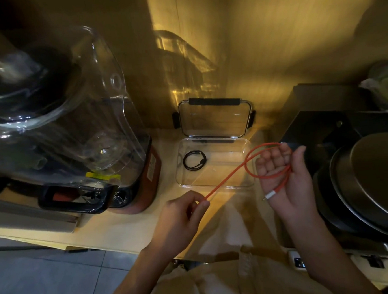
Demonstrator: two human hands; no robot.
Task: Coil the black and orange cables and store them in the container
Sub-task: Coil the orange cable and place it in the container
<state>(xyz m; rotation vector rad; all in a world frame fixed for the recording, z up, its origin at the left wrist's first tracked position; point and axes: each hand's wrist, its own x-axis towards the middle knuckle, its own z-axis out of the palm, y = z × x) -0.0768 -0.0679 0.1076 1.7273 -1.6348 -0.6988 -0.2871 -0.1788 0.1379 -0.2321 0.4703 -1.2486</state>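
Head view: my right hand (282, 175), right of centre, is palm up with fingers partly curled, loosely closed on the orange cable (227, 179). One loop of it runs round the fingers and arcs out to the left over the near right corner of the container (216, 186). The cable's white plug (271, 195) hangs at the wrist. From the loop the cable runs straight down-left to my left hand (181, 212), lower centre, which pinches it tight between thumb and fingertips. Both hands are above the counter (125, 229), in front of the container. The container is clear, at centre frame, its lid (214, 118) open and standing up against the back wall. The black cable (194, 160) lies coiled inside, in the left part. Blender (72, 132) at left, dark pans (370, 180) at right.
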